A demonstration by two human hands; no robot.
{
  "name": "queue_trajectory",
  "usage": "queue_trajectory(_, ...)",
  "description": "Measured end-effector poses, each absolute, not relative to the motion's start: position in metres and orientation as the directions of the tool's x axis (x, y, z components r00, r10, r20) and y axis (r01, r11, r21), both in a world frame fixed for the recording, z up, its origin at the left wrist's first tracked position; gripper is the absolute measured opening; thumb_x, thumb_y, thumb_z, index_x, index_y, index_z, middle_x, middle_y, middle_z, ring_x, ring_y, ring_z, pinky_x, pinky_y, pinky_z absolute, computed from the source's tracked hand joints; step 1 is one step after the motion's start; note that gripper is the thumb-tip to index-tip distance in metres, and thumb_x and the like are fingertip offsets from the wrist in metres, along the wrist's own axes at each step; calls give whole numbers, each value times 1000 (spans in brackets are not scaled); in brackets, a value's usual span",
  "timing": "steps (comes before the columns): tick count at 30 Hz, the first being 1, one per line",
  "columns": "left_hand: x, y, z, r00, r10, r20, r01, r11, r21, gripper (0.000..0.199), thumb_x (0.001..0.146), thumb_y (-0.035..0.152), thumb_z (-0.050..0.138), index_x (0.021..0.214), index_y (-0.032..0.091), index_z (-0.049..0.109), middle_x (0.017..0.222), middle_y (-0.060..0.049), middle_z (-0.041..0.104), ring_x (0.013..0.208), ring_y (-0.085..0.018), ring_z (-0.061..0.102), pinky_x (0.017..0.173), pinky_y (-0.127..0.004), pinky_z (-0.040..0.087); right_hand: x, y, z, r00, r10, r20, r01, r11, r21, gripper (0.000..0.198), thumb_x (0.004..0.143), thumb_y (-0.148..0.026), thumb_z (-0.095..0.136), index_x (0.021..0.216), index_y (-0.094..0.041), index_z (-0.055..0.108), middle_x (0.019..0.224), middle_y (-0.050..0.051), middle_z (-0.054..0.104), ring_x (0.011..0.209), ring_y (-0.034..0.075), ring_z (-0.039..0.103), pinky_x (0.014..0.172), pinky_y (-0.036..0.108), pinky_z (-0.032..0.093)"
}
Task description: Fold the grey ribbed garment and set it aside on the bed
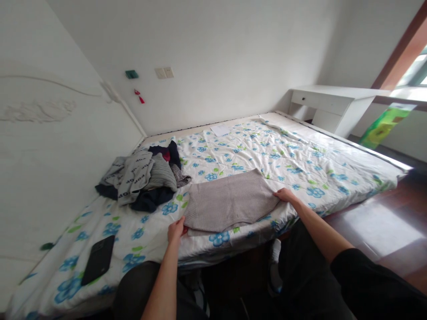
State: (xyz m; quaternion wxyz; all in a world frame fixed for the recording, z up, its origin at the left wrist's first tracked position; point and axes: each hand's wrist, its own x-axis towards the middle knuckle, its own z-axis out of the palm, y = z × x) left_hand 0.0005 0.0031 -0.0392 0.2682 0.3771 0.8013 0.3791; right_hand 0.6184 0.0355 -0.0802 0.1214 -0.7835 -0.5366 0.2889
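A light grey ribbed knit garment, probably a sweater, lies spread out near the front edge of the bed. My left hand pinches its near left corner, where a small red bit shows by the fingers. On the opposite side my right hand grips the garment's right edge between thumb and fingers. The cloth rests mostly flat, with a curved edge towards me. Left of it sits a heap of clothes, with grey lettered, ribbed and dark pieces.
A floral sheet covers the bed. A black phone lies at the front left, and a white paper near the back. The headboard rises at left. A white desk stands at the far right beside a green-yellow bag.
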Motion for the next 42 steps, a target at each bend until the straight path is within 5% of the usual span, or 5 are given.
queue_trajectory(10, 24, -4, -39, -153, 918, 365, 903, -20, 429, 51, 104, 34, 57, 149, 16, 71, 157, -22, 68, 152, -36, 60, 130, -50, 46, 610, 30, -80, 230, 973, -33, 865, -220, -451, 49, 109, -42, 67, 150, -17, 71, 147, 19, 75, 135, 34, 72, 117, 41, 53)
queue_trajectory(23, 27, -8, -106, 113, 982, 152, 965, -145, 218, 77, 109, 52, 50, 176, 12, 49, 186, -20, 38, 173, -43, 34, 139, -62, 32, 564, 20, -93, -55, 955, -293, 919, -66, -388, 81, 112, -60, 58, 185, -36, 31, 193, 9, 19, 174, 52, 23, 135, 74, 24)
queue_trajectory(29, 23, -14, -112, -9, 985, 174, 949, -47, 312, 79, 107, 51, 53, 175, 11, 49, 185, -23, 39, 172, -43, 36, 138, -63, 32, 594, 27, -87, 94, 973, -210, 724, -212, -657, 73, 89, -50, 91, 155, -24, 72, 157, 16, 71, 150, 40, 63, 128, 47, 48)
queue_trajectory(35, 11, -23, -91, -137, 976, 167, 792, 7, 610, 57, 93, 33, 65, 146, 15, 74, 165, -21, 64, 159, -39, 56, 134, -56, 44, 618, 17, -77, 274, 758, -592, 115, -637, -762, 32, 95, -45, 90, 103, -17, 77, 98, 9, 81, 91, 24, 79, 85, 33, 69)
queue_trajectory(42, 22, -53, -65, -560, 765, -318, -64, 343, 937, 12, 95, 21, 71, 107, 21, 73, 107, -8, 81, 104, -22, 81, 103, -40, 67, 609, -7, -70, -100, 675, -731, -232, -730, -643, 24, 104, -35, 83, 99, -15, 71, 89, 8, 79, 79, 19, 80, 86, 28, 71)
